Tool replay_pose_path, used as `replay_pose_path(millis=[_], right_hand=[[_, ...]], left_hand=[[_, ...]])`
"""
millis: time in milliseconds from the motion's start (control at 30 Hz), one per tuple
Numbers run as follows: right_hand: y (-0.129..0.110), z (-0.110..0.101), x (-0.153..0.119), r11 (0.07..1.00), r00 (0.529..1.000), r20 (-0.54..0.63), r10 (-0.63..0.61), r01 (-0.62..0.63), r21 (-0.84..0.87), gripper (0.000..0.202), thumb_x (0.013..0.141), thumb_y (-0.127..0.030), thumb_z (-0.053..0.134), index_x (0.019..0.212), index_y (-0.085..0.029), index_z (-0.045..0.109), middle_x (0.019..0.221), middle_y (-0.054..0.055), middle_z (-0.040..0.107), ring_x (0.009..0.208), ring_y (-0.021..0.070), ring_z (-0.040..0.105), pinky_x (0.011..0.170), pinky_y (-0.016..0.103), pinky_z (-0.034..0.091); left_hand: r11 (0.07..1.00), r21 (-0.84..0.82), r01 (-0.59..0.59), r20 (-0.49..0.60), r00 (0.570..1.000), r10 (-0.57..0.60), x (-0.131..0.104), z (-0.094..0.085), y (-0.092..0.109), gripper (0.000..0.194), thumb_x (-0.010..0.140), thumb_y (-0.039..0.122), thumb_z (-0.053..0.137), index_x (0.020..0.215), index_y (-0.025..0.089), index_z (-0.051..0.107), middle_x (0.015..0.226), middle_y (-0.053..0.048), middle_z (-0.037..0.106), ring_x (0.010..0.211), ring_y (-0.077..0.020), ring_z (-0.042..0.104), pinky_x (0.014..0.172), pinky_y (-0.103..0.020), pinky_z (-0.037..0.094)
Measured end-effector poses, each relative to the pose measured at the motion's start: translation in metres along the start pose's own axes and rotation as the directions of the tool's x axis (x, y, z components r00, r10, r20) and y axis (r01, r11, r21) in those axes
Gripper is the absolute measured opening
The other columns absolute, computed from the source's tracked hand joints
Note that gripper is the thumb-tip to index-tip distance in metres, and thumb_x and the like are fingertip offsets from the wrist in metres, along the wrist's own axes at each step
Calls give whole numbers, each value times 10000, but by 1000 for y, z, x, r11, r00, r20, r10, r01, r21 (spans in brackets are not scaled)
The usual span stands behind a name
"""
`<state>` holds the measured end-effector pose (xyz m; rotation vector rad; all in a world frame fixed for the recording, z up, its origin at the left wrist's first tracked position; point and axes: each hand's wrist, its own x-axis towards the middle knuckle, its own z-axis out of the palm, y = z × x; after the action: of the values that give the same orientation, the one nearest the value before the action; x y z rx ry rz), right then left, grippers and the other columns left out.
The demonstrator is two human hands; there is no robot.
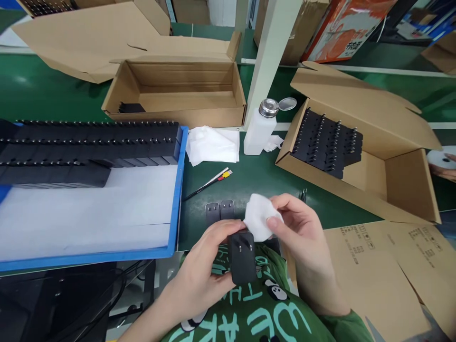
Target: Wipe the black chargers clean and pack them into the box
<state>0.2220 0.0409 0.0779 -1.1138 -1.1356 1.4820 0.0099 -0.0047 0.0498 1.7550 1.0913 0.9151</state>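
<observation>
My left hand [203,270] grips a black power adapter [242,259] by its sides, its two metal prongs facing up. Pinched in my right hand [302,232] is a white cloth [259,217], which hangs just above the adapter's top edge and meets my left fingertips. Two small black pieces [220,211] lie side by side on the green table behind my left hand. Beyond them rests a cable [208,184] with red and yellow ends. Folded white wipes [213,145] lie near a white pump bottle [260,130] with its metal lid raised.
At the left, a blue-rimmed tray [180,190] holds rows of black adapters [142,142]. An open cardboard box [185,114] at the back has one black item inside. Another box [409,185] at the right holds several adapters. Flat cardboard [381,280] lies front right. A white post [269,57] rises behind the bottle.
</observation>
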Motion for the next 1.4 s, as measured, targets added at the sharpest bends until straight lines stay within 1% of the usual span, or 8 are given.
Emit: replay_pose_path(millis=[267,367,500,733,833,967,1200,1400], right_hand=[[-8,7,22,950,813,533,234,-307,51,248,743,-250,828,796,-171,598,712,-35,583,515,51,502,442,152,428],[-10,2,30,890,705,610,362,-456,-2,277,720,-229,826,782,-172,562,706,-42,606,491,52,547,405,134,453],[-11,1,34,854,653,637,410,-520,-16,270,707,-216,819,768,-160,562,744,-33,624,530,64,599,406,130,475],[-20,-2,31,874,669,615,416,-482,-67,220,747,-194,777,776,-169,560,703,-42,609,482,59,572,407,146,485],[-19,-22,30,952,801,547,243,-306,26,251,749,-224,795,744,-170,550,806,-17,600,576,76,598,457,173,492],[10,-52,31,982,985,133,108,-85,-169,310,827,-388,751,790,-198,509,811,-10,563,570,92,560,448,206,460],[39,-54,23,702,993,1,-114,81,-707,258,894,-377,677,1113,-243,650,1201,94,593,821,181,570,730,347,524],[6,-15,-4,686,882,332,-334,469,-556,782,789,-654,714,1447,-314,461,1340,109,552,1132,289,604,875,369,581]], left_hand=[[998,59,27,69,997,-31,-7,-5,2,781,782,109,736,1433,367,392,1352,-51,629,1104,-251,701,948,-382,613],[998,-50,32,68,997,-28,-11,-4,-1,829,809,139,736,1478,389,316,1367,-58,628,1140,-260,699,926,-365,628],[996,-74,59,61,997,-55,-15,-2,-6,855,802,173,762,1494,373,299,1352,-83,643,1132,-283,705,891,-362,640],[993,-114,19,59,998,-13,-14,1,-11,854,791,156,772,1471,388,312,1327,-64,657,1118,-258,714,938,-360,620],[988,-156,-12,10,1000,13,-12,-1,-14,919,781,144,803,1491,392,275,1338,-65,667,1231,-273,652,994,-380,597],[987,-142,-70,-66,996,61,-5,-10,-14,975,767,114,818,1502,398,244,1362,-53,660,1318,-258,585,1018,-384,586],[982,-79,-173,-117,980,163,6,-18,-11,982,743,111,843,1497,368,268,1351,-41,668,1331,-229,573,1102,-374,515],[989,-56,-136,-68,989,132,14,-12,-7,956,759,150,826,1488,387,256,1366,-61,647,1296,-259,601,1108,-443,501]])
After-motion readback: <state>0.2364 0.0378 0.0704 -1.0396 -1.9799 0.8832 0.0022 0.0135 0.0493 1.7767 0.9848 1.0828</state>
